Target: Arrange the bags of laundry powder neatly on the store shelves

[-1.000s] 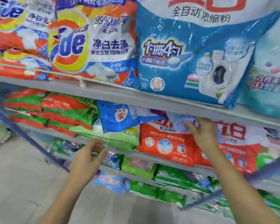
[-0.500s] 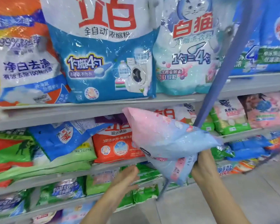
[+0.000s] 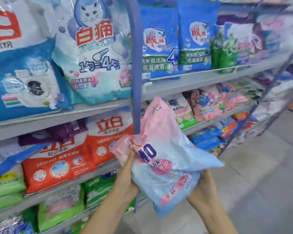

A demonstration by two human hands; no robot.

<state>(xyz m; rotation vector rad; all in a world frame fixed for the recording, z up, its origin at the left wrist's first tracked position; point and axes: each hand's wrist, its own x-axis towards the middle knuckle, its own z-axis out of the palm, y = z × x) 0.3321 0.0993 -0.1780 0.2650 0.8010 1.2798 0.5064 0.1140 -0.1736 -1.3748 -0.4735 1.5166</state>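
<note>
A pink and light-blue bag of laundry powder (image 3: 166, 159) hangs in front of the shelves, held by both hands. My left hand (image 3: 126, 179) grips its left edge, with the thumb up against the crumpled pink corner. My right hand (image 3: 204, 188) holds it from below on the right, its fingers hidden under the bag. The bag is tilted, pink end up, in front of the blue upright post (image 3: 135, 65). Similar pink bags (image 3: 215, 103) lie on the middle shelf to the right.
Grey shelves (image 3: 193, 81) carry large white-blue bags above and red-white bags (image 3: 61, 164) and green bags lower down on the left. Blue bags stand at the upper right. A second slanted post (image 3: 267, 92) is at right. Grey floor (image 3: 260, 183) spreads at lower right.
The view has swung right along the shelves. My right hand pulled the pink-blue bag off the middle shelf, and my left hand has now taken hold of its left edge.
</note>
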